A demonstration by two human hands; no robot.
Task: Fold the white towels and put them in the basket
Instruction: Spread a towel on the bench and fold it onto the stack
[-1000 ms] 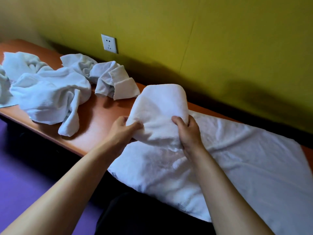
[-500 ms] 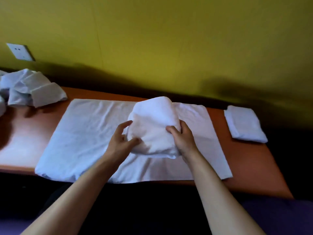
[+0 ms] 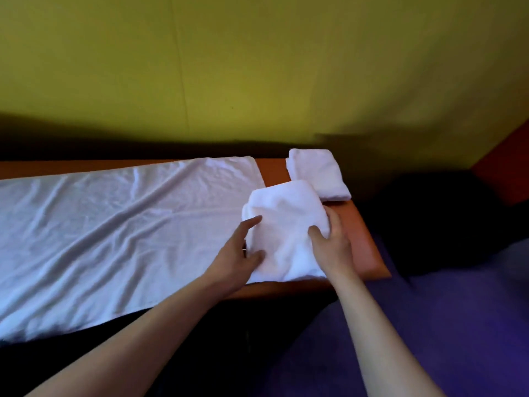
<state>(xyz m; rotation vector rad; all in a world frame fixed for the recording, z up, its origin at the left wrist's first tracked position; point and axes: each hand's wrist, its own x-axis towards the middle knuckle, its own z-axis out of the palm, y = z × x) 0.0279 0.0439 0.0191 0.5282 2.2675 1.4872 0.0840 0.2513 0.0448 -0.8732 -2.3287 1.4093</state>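
Moved since half a second ago: folded white towel (image 3: 286,230), carried from over the middle of the flat spread towel (image 3: 114,230) to the right end of the orange-brown table (image 3: 363,245), now at about 3 o'clock of the spread towel and overlapping its right edge.

Item 1, folded white towel. Position: resting or nearly resting on the table end, its far corner touching or just covering the near corner of item 2. Left hand (image 3: 237,253): fingers spread and fairly straight, thumb and fingertips laid on the bundle's left side, touching, not clasping. Right hand (image 3: 332,245): thumb on top, fingers curled round the right edge, gripping it.

Item 2, second folded white towel (image 3: 317,173). Position: at 1 o'clock of item 1, by the yellow-green wall (image 3: 257,67), lying flat.

Item 3, spread towel. Position: flat and creased along the table, near edge hanging over the front.

Basket: not in view.

Handling, judged: terry cloth, light, soft and limp, not fragile, not slippery. Layers are likely to slide apart or sag open if lifted by one corner. Best hold: both side edges at once, fingers beneath and thumbs above, pinching all layers together, or a flat palm under the fold.
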